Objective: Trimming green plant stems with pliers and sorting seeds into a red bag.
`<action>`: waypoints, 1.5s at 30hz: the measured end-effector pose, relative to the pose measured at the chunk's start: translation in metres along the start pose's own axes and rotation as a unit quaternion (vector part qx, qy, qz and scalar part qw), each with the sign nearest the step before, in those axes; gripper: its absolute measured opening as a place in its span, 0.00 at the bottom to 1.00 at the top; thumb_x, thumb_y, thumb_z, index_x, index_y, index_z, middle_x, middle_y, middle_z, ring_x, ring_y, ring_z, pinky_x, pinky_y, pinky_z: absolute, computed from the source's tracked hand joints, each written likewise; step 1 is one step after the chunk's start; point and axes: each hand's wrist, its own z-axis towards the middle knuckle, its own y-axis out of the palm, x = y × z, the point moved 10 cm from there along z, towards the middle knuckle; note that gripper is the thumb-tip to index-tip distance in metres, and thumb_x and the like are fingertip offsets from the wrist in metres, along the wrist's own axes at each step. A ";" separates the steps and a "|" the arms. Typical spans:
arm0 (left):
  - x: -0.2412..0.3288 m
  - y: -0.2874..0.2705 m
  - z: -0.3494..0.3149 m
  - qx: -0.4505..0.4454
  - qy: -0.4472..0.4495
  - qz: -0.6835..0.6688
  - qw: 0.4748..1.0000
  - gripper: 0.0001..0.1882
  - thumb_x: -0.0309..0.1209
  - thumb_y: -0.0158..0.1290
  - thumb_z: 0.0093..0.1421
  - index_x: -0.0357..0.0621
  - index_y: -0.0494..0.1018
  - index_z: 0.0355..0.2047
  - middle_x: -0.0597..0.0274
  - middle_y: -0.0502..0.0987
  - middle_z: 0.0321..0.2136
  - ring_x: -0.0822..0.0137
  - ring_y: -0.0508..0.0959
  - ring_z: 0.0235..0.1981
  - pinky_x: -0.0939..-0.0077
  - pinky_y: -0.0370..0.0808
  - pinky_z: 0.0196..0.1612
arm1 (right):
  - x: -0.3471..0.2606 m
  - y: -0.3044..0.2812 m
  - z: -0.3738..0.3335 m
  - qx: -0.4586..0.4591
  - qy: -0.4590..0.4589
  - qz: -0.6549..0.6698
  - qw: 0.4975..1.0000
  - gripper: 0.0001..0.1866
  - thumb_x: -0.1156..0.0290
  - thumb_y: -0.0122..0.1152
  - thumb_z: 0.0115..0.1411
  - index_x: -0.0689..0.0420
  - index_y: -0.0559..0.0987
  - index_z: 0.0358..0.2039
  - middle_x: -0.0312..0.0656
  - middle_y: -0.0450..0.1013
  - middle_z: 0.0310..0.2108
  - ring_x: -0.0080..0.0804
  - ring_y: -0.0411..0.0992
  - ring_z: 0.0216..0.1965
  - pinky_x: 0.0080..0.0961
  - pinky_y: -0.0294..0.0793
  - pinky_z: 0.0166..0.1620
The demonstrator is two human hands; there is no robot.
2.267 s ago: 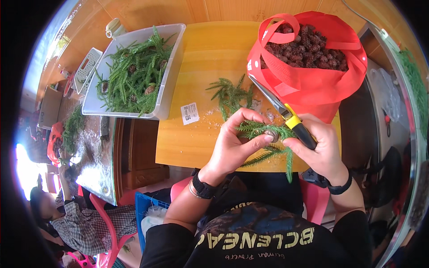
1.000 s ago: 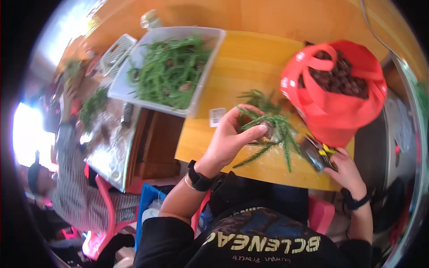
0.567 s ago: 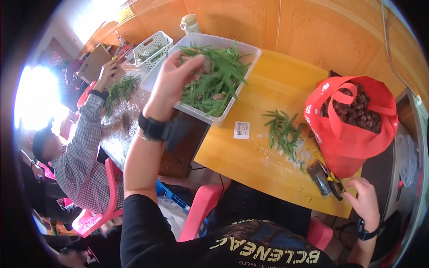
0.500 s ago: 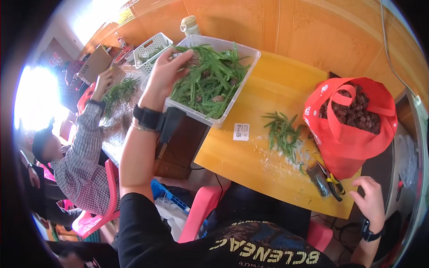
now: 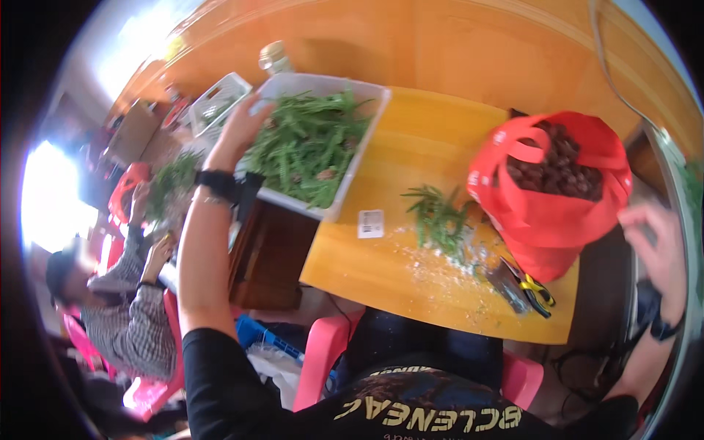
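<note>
My left hand [image 5: 238, 130] is over the left rim of a clear plastic bin [image 5: 350, 172] of green sprigs [image 5: 304, 143]. Its fingers look apart and I see nothing held, though they are blurred. A few brown pine cones [image 5: 325, 174] lie among the greenery. My right hand [image 5: 658, 238] hovers at the right side of a red bag [image 5: 546, 231] filled with dark brown pine cones [image 5: 561, 170]. Its fingers are loosely bent and apart, holding nothing. A small sprig bunch [image 5: 436, 216], yellow-and-black pliers [image 5: 535, 290] and a dark block in clear wrapping [image 5: 507, 287] lie on the table.
The yellow table [image 5: 367, 268] bears white flakes [image 5: 458, 271] and a small white printed card [image 5: 371, 224]. Behind the bin are a white basket [image 5: 220, 99] and a lidded jar [image 5: 276, 59]. At left a person in a checked shirt [image 5: 136, 323] handles greenery.
My right hand has risen from beside the table's near right corner to the bag's right side. My left hand has shifted toward the bin's left rim. The head view has turned a little rightward.
</note>
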 end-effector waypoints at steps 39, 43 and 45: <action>0.162 0.243 -0.190 -0.291 0.167 -0.040 0.941 0.14 0.24 0.59 0.44 0.42 0.67 0.30 0.51 0.74 0.24 0.49 0.75 0.30 0.61 0.71 0.31 | 0.095 0.229 0.081 -0.284 0.051 0.018 0.957 0.15 0.64 0.60 0.49 0.58 0.76 0.36 0.48 0.74 0.32 0.44 0.73 0.36 0.34 0.71 0.40; 0.161 0.238 -0.186 -0.248 0.194 -0.038 0.948 0.12 0.25 0.58 0.46 0.42 0.67 0.30 0.52 0.74 0.26 0.48 0.75 0.30 0.58 0.71 0.32 | 0.083 0.186 0.090 -0.121 -0.014 0.025 0.992 0.10 0.73 0.58 0.52 0.58 0.73 0.36 0.48 0.71 0.33 0.45 0.69 0.41 0.34 0.69 0.43; 0.166 0.234 -0.189 -0.227 0.218 -0.015 0.949 0.11 0.26 0.57 0.46 0.41 0.68 0.31 0.52 0.74 0.26 0.48 0.75 0.30 0.58 0.71 0.32 | 0.068 0.156 0.088 -0.057 -0.043 0.088 0.994 0.09 0.74 0.56 0.55 0.58 0.71 0.37 0.44 0.71 0.33 0.35 0.70 0.34 0.29 0.69 0.39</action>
